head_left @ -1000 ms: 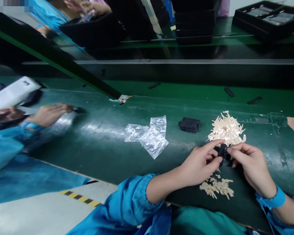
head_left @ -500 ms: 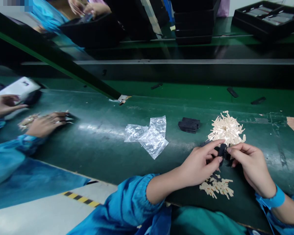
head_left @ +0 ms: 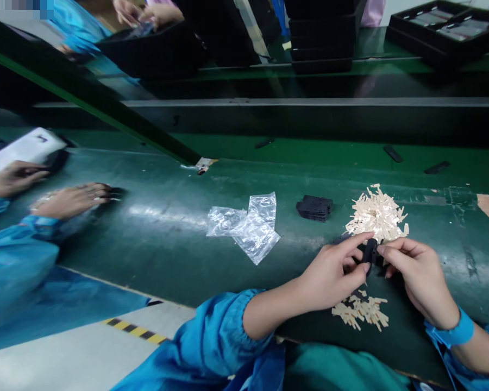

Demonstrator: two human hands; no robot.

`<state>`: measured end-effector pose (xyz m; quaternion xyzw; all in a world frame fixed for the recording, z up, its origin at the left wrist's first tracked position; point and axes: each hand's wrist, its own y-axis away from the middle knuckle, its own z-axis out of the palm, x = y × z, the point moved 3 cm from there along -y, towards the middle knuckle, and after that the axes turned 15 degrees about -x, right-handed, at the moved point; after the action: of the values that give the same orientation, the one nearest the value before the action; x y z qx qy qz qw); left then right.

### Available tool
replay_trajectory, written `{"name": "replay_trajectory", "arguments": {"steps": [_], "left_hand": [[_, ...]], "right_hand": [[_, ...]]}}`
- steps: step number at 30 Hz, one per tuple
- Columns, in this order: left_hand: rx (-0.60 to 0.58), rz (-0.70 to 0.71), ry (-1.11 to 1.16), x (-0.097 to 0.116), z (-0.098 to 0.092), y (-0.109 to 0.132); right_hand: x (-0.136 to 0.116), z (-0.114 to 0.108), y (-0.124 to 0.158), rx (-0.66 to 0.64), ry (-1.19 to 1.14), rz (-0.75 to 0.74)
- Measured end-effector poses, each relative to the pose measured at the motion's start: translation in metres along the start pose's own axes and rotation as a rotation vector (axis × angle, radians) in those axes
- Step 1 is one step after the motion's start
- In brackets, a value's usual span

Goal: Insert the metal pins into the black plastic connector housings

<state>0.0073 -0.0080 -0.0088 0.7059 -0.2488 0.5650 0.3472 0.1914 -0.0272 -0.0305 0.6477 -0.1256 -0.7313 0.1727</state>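
A small black plastic part (head_left: 369,252) is held upright between the thumb and fingers of my left hand (head_left: 330,274). From the other side, my right hand (head_left: 418,271) has its thumb and forefinger pinched at the part's right edge; its other fingers curl beneath, and whatever else they grip is hidden. Just beyond my fingers lies a heap of small cream strips (head_left: 375,214). Nearer my body, under my wrists, is a smaller scatter of cream strips (head_left: 362,312) with dark bits among them. A neat stack of black plastic parts (head_left: 314,208) stands to the left of the heap.
Clear plastic bags (head_left: 252,225) lie left of the stack on the green table (head_left: 167,250). Behind runs a green belt (head_left: 330,149) carrying several black pieces (head_left: 392,153). A slanted green bar (head_left: 118,111) crosses at left, near a co-worker's hands (head_left: 71,201). Black trays (head_left: 321,38) stand behind.
The black pieces on the belt have shifted slightly right. At left, the co-worker's nearer hand has drawn back a little leftward. My own hands hold nearly the same pose, the black part turned slightly.
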Motion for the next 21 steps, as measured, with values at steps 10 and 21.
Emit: {"name": "replay_trajectory", "arguments": {"steps": [10,21], "left_hand": [[-0.002,0.004,0.013,-0.0016,0.0014,0.0005],[-0.001,0.015,0.041,0.0014,0.0011,0.0006]], "right_hand": [[-0.0002,0.0005,-0.0008,0.003,0.011,-0.008],[-0.0036,0.0021,-0.0005,0.005,0.015,-0.005]]}}
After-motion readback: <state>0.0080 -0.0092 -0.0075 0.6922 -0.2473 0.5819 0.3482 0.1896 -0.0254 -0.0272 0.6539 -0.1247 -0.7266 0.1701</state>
